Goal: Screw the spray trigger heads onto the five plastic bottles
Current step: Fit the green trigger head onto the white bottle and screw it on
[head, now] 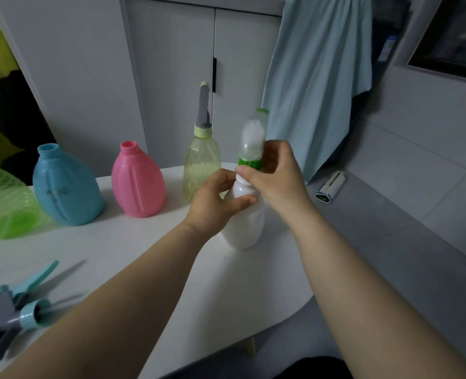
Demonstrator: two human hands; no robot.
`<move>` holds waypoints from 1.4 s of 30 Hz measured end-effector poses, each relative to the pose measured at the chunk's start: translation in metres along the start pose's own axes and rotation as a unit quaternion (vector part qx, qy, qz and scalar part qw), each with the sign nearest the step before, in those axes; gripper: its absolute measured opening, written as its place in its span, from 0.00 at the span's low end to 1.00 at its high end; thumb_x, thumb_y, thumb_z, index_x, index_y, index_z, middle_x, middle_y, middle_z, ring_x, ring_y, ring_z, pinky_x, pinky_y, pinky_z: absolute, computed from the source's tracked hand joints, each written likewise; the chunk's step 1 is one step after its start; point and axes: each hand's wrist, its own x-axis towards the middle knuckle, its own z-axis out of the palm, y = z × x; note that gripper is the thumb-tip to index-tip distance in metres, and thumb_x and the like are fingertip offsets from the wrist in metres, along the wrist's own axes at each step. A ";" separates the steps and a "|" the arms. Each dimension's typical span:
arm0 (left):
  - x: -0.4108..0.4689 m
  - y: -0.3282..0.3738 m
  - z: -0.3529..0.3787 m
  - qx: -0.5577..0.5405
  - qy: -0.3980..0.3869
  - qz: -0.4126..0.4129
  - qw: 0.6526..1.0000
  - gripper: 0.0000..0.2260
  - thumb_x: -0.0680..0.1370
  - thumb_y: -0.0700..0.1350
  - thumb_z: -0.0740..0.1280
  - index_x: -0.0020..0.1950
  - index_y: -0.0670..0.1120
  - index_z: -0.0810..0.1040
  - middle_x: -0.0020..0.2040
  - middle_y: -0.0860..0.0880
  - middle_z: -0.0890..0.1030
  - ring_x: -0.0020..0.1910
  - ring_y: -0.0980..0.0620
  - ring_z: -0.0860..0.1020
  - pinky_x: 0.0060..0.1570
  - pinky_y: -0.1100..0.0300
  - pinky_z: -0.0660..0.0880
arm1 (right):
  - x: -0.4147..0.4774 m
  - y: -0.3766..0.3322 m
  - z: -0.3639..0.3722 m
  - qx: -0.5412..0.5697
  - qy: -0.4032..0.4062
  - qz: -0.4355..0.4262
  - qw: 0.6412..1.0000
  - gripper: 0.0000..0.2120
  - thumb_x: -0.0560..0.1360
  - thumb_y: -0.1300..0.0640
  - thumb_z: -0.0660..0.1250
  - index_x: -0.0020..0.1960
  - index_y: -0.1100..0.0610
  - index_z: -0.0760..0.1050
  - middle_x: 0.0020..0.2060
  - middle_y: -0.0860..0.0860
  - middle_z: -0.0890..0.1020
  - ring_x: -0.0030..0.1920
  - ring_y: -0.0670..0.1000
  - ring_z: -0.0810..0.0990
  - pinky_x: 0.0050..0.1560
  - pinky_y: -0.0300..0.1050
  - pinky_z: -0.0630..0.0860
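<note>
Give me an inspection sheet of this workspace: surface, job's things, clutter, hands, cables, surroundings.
Surface: white table, rounded edge at right.
Job's things: white bottle upright, green-collared spray head on its neck; yellow bottle has a grey spray head fitted; pink bottle and blue bottle stand open-necked; green bottle at left edge, its top out of view; loose blue-and-grey spray heads lie at front left, count unclear.
Clutter: lint roller on the grey ledge at right.
Hands: left hand has its grip on the white bottle's shoulder; right hand grips the green collar.
Cables: nothing seen.
Surroundings: white cupboard doors, hanging light-blue cloth.
</note>
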 end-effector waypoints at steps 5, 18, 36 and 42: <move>-0.001 0.001 0.000 -0.005 0.003 -0.001 1.000 0.15 0.66 0.38 0.73 0.40 0.54 0.71 0.45 0.51 0.77 0.52 0.50 0.76 0.58 0.55 0.71 | -0.007 -0.001 -0.012 -0.038 -0.047 0.008 0.998 0.13 0.70 0.58 0.66 0.54 0.53 0.72 0.53 0.54 0.78 0.55 0.52 0.75 0.59 0.47 0.71; -0.001 0.002 0.000 -0.001 0.002 -0.002 1.000 0.14 0.67 0.38 0.73 0.42 0.51 0.71 0.45 0.51 0.78 0.51 0.52 0.75 0.56 0.59 0.71 | -0.007 0.008 0.000 0.063 -0.009 -0.010 0.998 0.16 0.67 0.61 0.68 0.46 0.43 0.71 0.48 0.45 0.79 0.54 0.49 0.78 0.60 0.47 0.72; -0.002 0.002 0.001 0.002 0.005 -0.009 1.000 0.13 0.67 0.38 0.73 0.46 0.48 0.72 0.47 0.50 0.77 0.52 0.51 0.75 0.56 0.59 0.69 | -0.003 0.003 -0.003 -0.020 0.012 -0.004 1.000 0.14 0.65 0.55 0.71 0.40 0.46 0.66 0.42 0.45 0.76 0.44 0.43 0.75 0.40 0.25 0.70; -0.002 0.001 0.000 -0.006 0.001 -0.005 1.000 0.13 0.67 0.37 0.72 0.45 0.47 0.72 0.46 0.49 0.77 0.51 0.51 0.75 0.56 0.58 0.70 | -0.007 0.010 -0.001 0.048 -0.038 0.025 0.998 0.15 0.67 0.53 0.68 0.51 0.45 0.69 0.49 0.42 0.76 0.54 0.47 0.75 0.54 0.39 0.73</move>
